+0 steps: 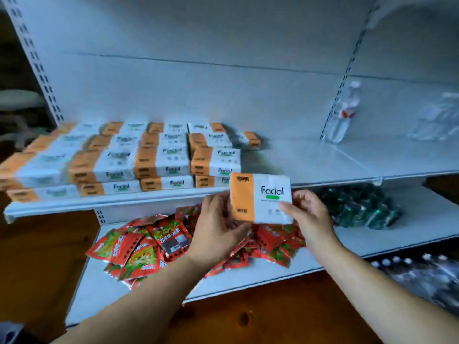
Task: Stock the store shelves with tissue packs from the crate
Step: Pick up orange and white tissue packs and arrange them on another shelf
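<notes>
Stacked tissue packs (pixel 129 160) fill the left of the upper shelf (pixel 323 157) in rows, and the nearest column ends just behind the pack in hand. The left hand (pixel 218 227) grips the left edge of a single tissue pack (pixel 260 197), fingers curled round it. The right hand (pixel 308 214) pinches its lower right corner, thumb on the front. The pack hangs upright before the shelf lip (the crate is out of view). Pushed in too hard, it would likely knock the nearest stack askew. Released too early, it would probably drop among the red snack packets (pixel 149 247) below.
</notes>
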